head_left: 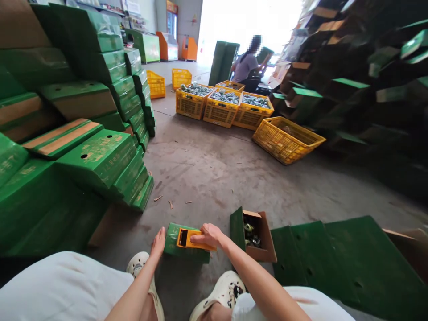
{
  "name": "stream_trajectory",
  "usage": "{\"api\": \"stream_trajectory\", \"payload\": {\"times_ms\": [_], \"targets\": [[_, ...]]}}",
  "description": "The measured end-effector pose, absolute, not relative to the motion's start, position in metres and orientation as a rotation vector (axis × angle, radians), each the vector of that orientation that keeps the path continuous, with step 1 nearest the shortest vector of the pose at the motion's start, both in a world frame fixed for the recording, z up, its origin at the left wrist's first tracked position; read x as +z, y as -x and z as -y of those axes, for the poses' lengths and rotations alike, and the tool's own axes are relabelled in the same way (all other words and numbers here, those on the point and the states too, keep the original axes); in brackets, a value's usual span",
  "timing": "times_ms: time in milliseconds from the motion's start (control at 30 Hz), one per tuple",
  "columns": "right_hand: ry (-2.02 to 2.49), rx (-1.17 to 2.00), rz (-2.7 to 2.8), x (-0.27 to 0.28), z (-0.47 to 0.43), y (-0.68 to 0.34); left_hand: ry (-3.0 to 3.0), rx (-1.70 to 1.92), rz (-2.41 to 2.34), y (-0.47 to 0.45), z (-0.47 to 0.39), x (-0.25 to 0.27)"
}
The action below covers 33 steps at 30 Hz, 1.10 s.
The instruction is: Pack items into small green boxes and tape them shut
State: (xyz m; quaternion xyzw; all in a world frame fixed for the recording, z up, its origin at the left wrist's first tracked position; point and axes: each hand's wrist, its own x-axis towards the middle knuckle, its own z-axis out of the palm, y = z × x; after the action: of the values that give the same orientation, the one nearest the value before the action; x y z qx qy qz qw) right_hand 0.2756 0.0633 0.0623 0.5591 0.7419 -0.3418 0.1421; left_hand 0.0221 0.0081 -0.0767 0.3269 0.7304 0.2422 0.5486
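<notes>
While the right hand (209,235) grips an orange tool (193,245), the straight-fingered left hand (158,242) touches a green box (171,236)

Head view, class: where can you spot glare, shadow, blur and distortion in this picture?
In the head view, the doorway is blown out white; at the head view's right, the piled boxes are dark and smeared; at its left, the green stack seems to tilt, probably lens distortion; low in the head view, the orange tool looks clearer.
</notes>
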Motion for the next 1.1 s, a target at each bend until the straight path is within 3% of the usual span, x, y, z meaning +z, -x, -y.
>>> {"api": "stream_trajectory", "payload": {"times_ms": [133,333,467,733,933,1100], "targets": [[-1.591,-1.025,-2.146,0.063,-0.064,-0.279,-1.203,0.568,-1.672,-0.023,-0.041,-0.043],[-1.557,-1.090,-2.112,0.071,-0.061,-0.282,-1.881,-0.276,-1.279,-0.033,-0.055,-0.009],[-1.575,-1.115,-2.102,0.070,-0.059,-0.286,-2.165,-0.445,-1.267,-0.039,-0.037,-0.026],[-1.508,-1.078,-2.035,0.079,-0.059,-0.279,-2.455,-0.085,-1.334,-0.039,-0.008,-0.072],[-1.586,-1.128,-1.908,0.114,-0.048,-0.328,-2.436,0.081,-1.311,-0.035,-0.009,-0.076],[-1.629,-0.937,-1.878,0.129,-0.038,-0.353,-2.404,0.104,-1.305,-0.035,-0.008,-0.073]]}}
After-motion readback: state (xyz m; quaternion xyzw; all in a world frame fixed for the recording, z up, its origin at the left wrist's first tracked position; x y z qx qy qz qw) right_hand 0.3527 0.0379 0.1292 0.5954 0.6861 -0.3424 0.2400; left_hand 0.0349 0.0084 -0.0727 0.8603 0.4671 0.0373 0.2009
